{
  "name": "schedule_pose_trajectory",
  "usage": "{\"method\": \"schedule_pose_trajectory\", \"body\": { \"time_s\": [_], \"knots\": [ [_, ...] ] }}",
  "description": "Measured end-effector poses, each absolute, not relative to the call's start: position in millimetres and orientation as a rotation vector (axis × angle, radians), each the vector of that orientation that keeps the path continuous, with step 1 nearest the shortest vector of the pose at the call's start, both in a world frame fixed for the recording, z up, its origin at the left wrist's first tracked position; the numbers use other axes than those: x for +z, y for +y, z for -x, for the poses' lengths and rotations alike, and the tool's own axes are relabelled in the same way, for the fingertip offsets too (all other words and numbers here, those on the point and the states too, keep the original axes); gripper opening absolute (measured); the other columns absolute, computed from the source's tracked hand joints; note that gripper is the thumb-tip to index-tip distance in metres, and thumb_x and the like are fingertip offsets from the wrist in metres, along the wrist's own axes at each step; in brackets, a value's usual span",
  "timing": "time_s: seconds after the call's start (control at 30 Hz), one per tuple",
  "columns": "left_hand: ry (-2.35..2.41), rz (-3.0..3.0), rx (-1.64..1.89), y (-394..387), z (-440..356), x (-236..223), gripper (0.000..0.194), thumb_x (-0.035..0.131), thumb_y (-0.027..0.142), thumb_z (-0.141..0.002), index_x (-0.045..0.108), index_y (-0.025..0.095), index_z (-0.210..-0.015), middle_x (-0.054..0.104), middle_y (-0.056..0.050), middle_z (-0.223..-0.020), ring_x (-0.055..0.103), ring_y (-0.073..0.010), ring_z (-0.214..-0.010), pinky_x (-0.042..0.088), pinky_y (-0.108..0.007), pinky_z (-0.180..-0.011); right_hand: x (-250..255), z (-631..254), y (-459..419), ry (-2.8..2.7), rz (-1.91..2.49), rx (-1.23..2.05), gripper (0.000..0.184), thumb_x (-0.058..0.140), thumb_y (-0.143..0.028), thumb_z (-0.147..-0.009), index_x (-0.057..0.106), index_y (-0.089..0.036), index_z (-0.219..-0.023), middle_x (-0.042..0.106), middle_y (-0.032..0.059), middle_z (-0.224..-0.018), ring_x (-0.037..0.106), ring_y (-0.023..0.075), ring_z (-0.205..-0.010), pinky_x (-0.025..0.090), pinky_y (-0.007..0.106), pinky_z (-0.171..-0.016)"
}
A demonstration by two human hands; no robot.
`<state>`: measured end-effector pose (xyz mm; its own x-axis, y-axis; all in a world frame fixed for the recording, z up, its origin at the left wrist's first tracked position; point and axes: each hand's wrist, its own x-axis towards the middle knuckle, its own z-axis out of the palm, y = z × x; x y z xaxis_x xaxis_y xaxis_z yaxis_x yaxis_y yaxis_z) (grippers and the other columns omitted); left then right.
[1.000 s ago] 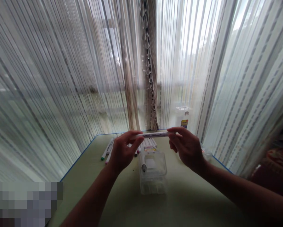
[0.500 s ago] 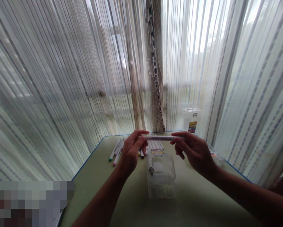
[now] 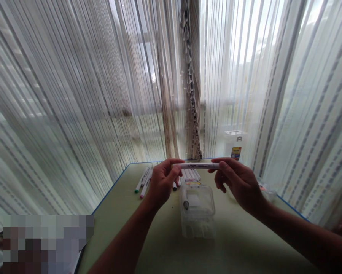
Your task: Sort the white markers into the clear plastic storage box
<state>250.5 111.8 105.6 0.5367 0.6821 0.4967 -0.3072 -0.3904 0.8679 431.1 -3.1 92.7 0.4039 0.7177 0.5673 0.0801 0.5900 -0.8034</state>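
In the head camera's view, a slim white plastic marker with dark lettering along its barrel [image 3: 201,166] lies nearly level between two bare hands, just below the centre of the frame, raised over a pale green table with a blue edge [image 3: 116,220]. The left hand [image 3: 163,184] pinches the marker's left end between thumb and fingers; the right hand [image 3: 239,184] grasps the opposite end, thumb along the near side. The marker looks light and stiff, its smooth barrel probably a little slippery, and unlikely to break under a fingertip hold; the two ends, where the fingers sit, seem the natural places to grip, leaving the lettering uncovered. Below the hands, at lower centre, stands a clear plastic box [image 3: 199,228], with a grey-ended marker [image 3: 186,205] showing at its left side, whether inside or against it one cannot tell. Left of centre lie white markers with green and pink ends [image 3: 143,186], near the left hand.
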Motion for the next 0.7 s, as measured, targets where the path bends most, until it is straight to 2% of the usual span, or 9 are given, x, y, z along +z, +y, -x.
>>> {"method": "schedule_pose_trajectory", "body": {
  "time_s": [0.17,0.37,0.53,0.7],
  "knots": [
    [0.375,-1.656,1.074,107.1,-251.5,107.9,0.025,0.072,0.036,-0.08,0.068,0.014,-0.092,0.055,0.004,-0.059,0.047,-0.0075,-0.049,0.036,-0.019,-0.045,95.4,-430.3,-6.9,-1.137,0.934,0.41,0.021,0.069,-0.038,-0.088,0.067,-0.018,-0.094,0.07,0.0044,-0.075,0.055,0.0102,-0.043,0.041,0.022,-0.035],
    [0.367,-1.661,1.04,110.8,-249.4,105.3,0.025,0.077,0.035,-0.077,0.066,0.014,-0.085,0.055,0.004,-0.058,0.047,-0.0069,-0.048,0.035,-0.018,-0.045,92.6,-429.0,-5.6,-1.158,0.991,0.433,0.024,0.077,-0.034,-0.082,0.067,-0.016,-0.094,0.059,-0.003,-0.052,0.052,0.0098,-0.041,0.04,0.021,-0.037],
    [0.286,-1.663,1.04,115.7,-248.5,101.6,0.017,0.074,0.031,-0.082,0.068,0.015,-0.085,0.058,0.003,-0.059,0.051,-0.0077,-0.051,0.039,-0.02,-0.049,93.1,-430.4,-4.6,-1.151,0.962,0.454,0.022,0.074,-0.035,-0.084,0.067,-0.015,-0.089,0.059,-0.0032,-0.052,0.051,0.0087,-0.04,0.039,0.02,-0.036],
    [0.262,-1.66,1.016,117.7,-249.5,98.1,0.012,0.069,0.028,-0.086,0.069,0.016,-0.086,0.062,0.002,-0.061,0.052,-0.0079,-0.053,0.04,-0.021,-0.053,92.7,-432.4,-3.8,-1.115,0.917,0.488,0.021,0.073,-0.035,-0.084,0.066,-0.016,-0.084,0.067,0.0003,-0.063,0.053,0.0081,-0.041,0.039,0.019,-0.035]
  ]
}}
